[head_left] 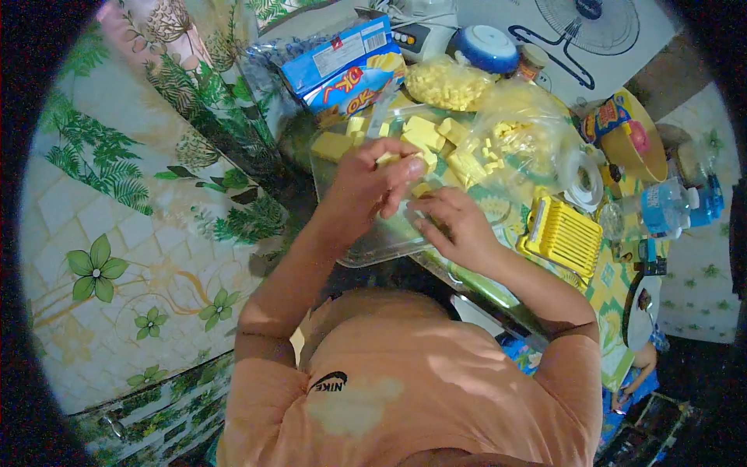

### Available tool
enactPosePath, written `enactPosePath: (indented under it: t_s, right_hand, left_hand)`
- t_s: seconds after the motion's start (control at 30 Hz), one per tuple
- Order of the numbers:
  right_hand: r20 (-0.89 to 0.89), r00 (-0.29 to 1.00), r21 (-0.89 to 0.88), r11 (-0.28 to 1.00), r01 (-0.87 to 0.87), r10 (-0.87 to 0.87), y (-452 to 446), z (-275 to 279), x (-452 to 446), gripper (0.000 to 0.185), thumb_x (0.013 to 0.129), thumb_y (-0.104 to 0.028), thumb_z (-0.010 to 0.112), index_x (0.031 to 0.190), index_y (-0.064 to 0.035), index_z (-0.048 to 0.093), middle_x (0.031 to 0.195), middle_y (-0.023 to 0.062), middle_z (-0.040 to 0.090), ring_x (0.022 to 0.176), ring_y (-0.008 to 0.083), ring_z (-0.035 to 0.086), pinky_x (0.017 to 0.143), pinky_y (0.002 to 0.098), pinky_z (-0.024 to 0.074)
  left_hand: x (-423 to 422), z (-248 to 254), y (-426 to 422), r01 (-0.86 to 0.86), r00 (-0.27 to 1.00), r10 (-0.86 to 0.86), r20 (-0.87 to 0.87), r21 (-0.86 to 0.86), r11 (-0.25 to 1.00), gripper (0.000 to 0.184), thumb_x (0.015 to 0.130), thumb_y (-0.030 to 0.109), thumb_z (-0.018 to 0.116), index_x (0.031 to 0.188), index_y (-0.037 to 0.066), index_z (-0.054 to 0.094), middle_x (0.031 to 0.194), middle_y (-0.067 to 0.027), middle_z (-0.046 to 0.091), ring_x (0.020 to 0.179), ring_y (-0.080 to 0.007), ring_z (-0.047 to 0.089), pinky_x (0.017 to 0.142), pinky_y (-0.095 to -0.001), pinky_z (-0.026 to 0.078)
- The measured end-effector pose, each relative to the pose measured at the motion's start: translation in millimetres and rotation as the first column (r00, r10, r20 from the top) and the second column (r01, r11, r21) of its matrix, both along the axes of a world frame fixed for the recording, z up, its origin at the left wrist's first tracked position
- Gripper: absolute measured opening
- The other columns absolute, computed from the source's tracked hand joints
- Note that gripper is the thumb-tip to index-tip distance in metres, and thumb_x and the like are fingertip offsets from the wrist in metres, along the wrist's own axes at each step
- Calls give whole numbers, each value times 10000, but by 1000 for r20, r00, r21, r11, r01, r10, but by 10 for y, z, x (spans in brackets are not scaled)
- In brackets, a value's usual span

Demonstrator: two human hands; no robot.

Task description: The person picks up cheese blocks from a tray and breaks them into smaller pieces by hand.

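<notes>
My left hand [366, 187] is closed, thumb and fingers bent around a pale yellow, cheese-like block [426, 159]. Just beyond its knuckles, a narrow greyish blade-like strip [379, 117] points away from me; I cannot tell whether the hand grips it. Lower and to the right, my right hand [459, 229] has its fingers loosely curved and apart from the thumb, with nothing visible in them. Near its fingertips lies a small yellow piece [421, 190]. Both hands are over a clear plastic tray [366, 253], where several yellow blocks [424, 134] sit at the far side.
A bag of small yellow cubes [447, 84] and an open clear bag [529, 124] lie beyond the tray. Rightward are a yellow slicer with a slatted grid [564, 233], a tape roll [582, 179] and a water bottle [661, 208]. A blue box [342, 66] and blue bowl [486, 48] stand behind.
</notes>
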State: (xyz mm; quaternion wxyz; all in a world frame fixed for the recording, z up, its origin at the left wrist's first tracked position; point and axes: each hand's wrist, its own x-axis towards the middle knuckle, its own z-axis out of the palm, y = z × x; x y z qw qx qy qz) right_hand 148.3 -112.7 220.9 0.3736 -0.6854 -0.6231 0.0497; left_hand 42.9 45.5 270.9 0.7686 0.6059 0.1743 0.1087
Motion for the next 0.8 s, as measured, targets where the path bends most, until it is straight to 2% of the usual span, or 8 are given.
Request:
enactPosePath:
  t_s: [0.07,0.13,0.23,0.27,0.33,0.53,0.73,0.8]
  right_hand:
    - [-7,1000,-25,999,-20,20,-2,-50,17,220,758,-110,612,973,-64,616,919,135,569,876,323,537,761,406,439]
    - [5,1000,26,1000,-4,4,-3,-92,14,206,754,-111,615,954,-63,621,920,132,572,876,322,539,763,405,441]
    - [24,1000,55,998,-19,18,-5,-140,26,201,753,-111,615,948,-64,624,922,127,575,876,321,541,774,406,441]
    - [31,999,58,998,-31,30,-1,-142,29,201,754,-110,615,949,-65,624,923,126,576,876,321,542,779,407,441]
    - [56,998,43,999,-31,29,-5,-123,24,207,756,-112,615,958,-67,625,938,123,576,892,317,539,798,408,436]
    - [97,995,0,999,-34,34,-28,-123,25,226,767,-112,634,989,-69,629,995,113,579,950,299,526,842,398,424]
    - [93,995,11,999,-44,42,-19,-146,27,230,759,-122,621,983,-71,628,997,115,577,954,305,523,864,398,420]
    - [102,994,6,999,-47,47,-16,-141,34,239,758,-125,625,990,-68,625,1008,118,573,957,303,522,863,396,421]
  left_hand:
    - [172,118,-1,58,998,-65,19,254,965,251,805,237,653,970,57,594,722,-33,585,501,-62,473,391,-211,330]
    - [415,163,-59,97,987,-152,58,546,832,248,794,246,675,937,52,620,732,-51,609,553,-88,529,443,-233,392]
    - [869,10,-193,-48,895,-297,332,734,678,305,768,288,697,899,19,638,773,-102,640,688,-178,603,616,-302,475]
    - [987,-1,-239,20,918,-320,235,778,628,319,761,289,699,912,15,638,798,-120,644,738,-213,609,672,-326,472]
    - [1196,-16,-315,161,939,-342,34,837,523,349,748,292,701,939,7,638,849,-155,651,836,-283,621,782,-373,467]
    - [1630,-399,-313,98,955,-296,-18,961,258,325,725,126,621,1033,21,637,969,-217,628,941,-355,597,844,-422,458]
    - [1647,-227,-243,325,917,-289,-274,934,146,364,755,159,556,1087,26,621,1050,-216,606,972,-356,583,883,-415,445]
    - [1622,-228,-227,251,937,-285,-201,956,151,350,769,178,546,1071,23,627,1034,-208,615,955,-353,590,875,-419,449]
